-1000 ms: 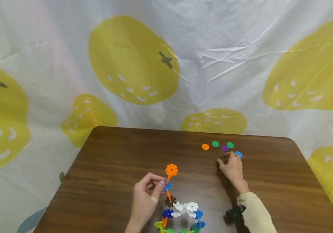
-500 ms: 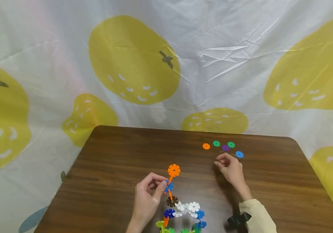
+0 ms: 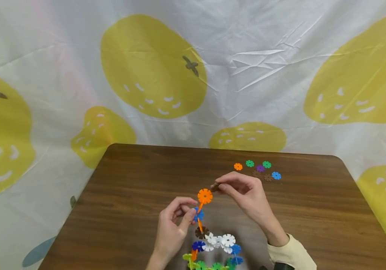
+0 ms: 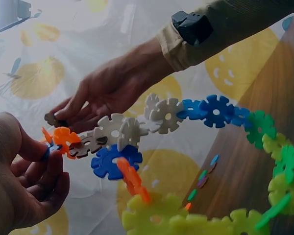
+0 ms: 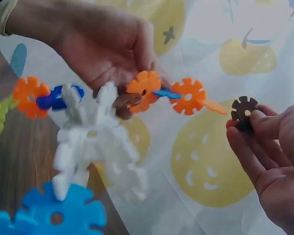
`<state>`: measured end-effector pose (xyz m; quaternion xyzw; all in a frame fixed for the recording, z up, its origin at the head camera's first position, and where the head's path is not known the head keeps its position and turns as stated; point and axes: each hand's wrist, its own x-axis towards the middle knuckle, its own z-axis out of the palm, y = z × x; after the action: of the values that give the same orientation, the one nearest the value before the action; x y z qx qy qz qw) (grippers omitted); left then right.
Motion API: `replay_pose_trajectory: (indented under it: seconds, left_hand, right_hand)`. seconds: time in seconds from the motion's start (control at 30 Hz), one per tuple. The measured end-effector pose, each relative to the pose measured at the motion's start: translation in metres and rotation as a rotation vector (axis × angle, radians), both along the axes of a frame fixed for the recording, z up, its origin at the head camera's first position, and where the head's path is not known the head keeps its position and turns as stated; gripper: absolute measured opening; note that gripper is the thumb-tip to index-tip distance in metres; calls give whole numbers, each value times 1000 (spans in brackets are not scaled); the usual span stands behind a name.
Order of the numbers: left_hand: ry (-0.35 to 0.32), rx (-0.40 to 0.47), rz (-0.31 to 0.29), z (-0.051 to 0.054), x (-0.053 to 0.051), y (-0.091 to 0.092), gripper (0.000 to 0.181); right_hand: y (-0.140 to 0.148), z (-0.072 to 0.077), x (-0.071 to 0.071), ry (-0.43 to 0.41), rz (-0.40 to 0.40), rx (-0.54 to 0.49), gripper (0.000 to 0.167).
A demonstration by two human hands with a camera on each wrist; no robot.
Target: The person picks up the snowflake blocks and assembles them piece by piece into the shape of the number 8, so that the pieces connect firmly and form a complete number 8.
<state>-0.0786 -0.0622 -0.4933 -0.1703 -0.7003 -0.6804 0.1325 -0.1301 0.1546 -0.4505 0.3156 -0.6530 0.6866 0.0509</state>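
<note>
My left hand [image 3: 172, 227] pinches a blue notched disc [image 3: 198, 214] in a chain of plastic snowflake discs. An orange disc [image 3: 205, 196] tops that chain. At its base, a brown disc [image 3: 201, 232] joins a ring of interlocked discs, with white discs [image 4: 167, 116], blue ones [image 4: 216, 111] and yellow ones [image 4: 154, 215]. My right hand [image 3: 247, 195] pinches a brown snowflake disc [image 5: 245, 109] between thumb and fingers, beside the orange end. In the right wrist view, a small gap separates this disc from the orange end piece [image 5: 216, 106].
Loose discs lie at the back right of the wooden table [image 3: 139, 172]: an orange disc [image 3: 238, 166], green discs [image 3: 249, 163], a purple disc [image 3: 260, 168], a blue disc [image 3: 276, 175] and brown discs [image 3: 268, 177]. A fruit-patterned cloth [image 3: 166, 135] hangs behind the table.
My right hand has picked up a brown disc from the loose pieces and carried it left and nearer, to the orange end of the chain. My left hand keeps its pinch almost in place.
</note>
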Motion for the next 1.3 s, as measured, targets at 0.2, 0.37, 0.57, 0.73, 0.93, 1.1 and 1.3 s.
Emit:
replay_pose_trajectory:
  seconds: [0.2, 0.37, 0.57, 0.73, 0.93, 1.1, 1.3]
  left_hand:
    - [85, 6, -24, 2, 0, 0, 38]
    - [116, 12, -15, 1, 0, 0, 35]
    - [128, 13, -14, 0, 1, 1, 34]
    - [128, 16, -13, -1, 3, 1, 33]
    - [120, 37, -6, -3, 5, 1, 33]
    - [106, 56, -2, -5, 6, 3, 32]
    - [137, 44, -57, -3, 3, 4, 32]
  right_hand:
    - [-6, -6, -5, -41, 8, -52, 18]
    - [-9, -8, -6, -65, 3, -70, 20]
    - [-11, -11, -5, -67, 23, -66, 17]
    - [-14, -17, -3, 3, 17, -56, 14]
    - [-20, -26, 2, 24, -66, -65, 13]
    - [-22, -28, 3, 14, -98, -69, 13]
    - [-15, -23, 2, -5, -74, -57, 11]
